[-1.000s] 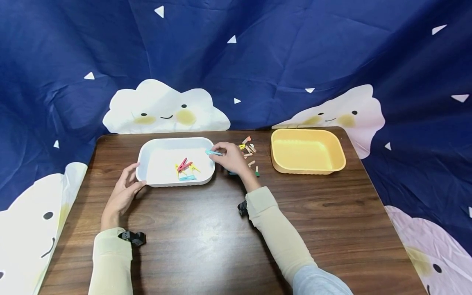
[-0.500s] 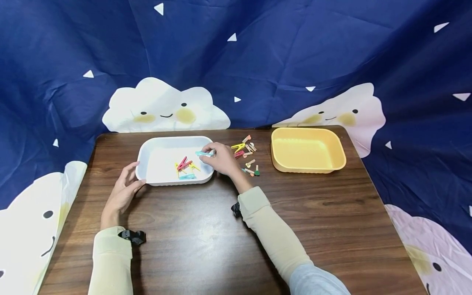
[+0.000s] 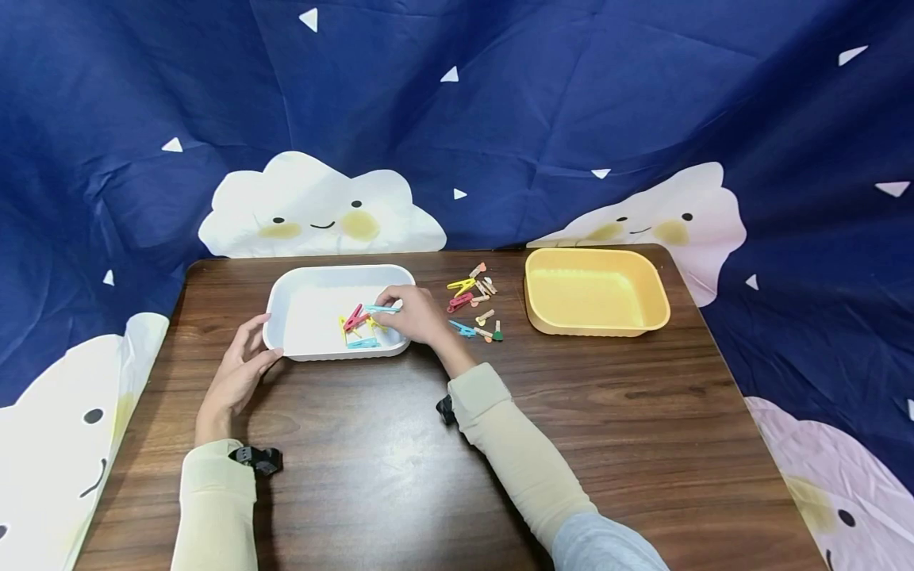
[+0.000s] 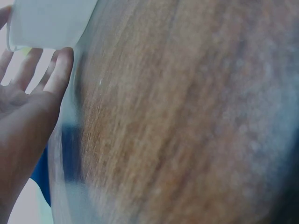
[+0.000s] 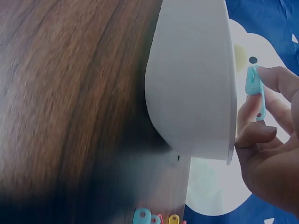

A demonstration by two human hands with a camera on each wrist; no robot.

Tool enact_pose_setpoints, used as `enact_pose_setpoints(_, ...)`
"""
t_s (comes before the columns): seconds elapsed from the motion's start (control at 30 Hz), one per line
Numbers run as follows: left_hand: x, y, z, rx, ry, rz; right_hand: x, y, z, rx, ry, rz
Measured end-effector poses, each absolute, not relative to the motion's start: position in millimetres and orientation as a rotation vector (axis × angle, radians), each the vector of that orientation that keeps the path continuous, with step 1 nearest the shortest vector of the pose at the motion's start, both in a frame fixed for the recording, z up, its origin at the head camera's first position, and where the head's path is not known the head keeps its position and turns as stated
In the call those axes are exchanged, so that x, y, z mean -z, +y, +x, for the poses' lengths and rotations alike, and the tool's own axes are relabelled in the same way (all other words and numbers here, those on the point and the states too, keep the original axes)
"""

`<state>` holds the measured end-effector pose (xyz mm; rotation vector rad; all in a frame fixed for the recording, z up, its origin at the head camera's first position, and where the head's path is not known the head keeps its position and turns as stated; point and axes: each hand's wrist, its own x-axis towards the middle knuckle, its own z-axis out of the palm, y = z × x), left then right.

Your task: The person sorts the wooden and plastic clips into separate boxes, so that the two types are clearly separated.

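Observation:
In the head view my right hand (image 3: pixel 417 315) pinches a light blue clothespin (image 3: pixel 382 308) over the right part of the white tray (image 3: pixel 307 356). The right wrist view shows this clothespin (image 5: pixel 253 81) between thumb and fingers of my right hand (image 5: pixel 273 135), beside the tray's rim. Inside the tray lie a red clothespin (image 3: pixel 355 319), yellow ones and another light blue one (image 3: pixel 363 343). My left hand (image 3: pixel 234 377) touches the tray's left end, its fingers lightly bent at the rim; the left wrist view has this hand (image 4: pixel 35 100) against the tray wall (image 4: pixel 51 23).
Between the tray and a yellow basket (image 3: pixel 600 328) lies a loose group of clothespins: a yellow one (image 3: pixel 462 284), a red one (image 3: pixel 460 302), a blue one (image 3: pixel 462 328) and several small wooden ones. A patterned blue cloth (image 3: pixel 500 103) hangs behind the wooden table (image 3: pixel 371 476).
My right hand has moved left and nearer with the light blue clothespin, from the tray's right edge to over its inside. The loose clothespins it covered now show. My left hand has stayed put.

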<state>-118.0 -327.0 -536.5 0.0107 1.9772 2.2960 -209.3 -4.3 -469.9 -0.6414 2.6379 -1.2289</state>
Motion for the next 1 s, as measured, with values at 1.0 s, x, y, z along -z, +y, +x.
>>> enact_pose_setpoints(1.0, 537, -327, -117, -2.308, 1.968, 0.009, 495, -48, -204, 0.785, 2.781, -0.817)
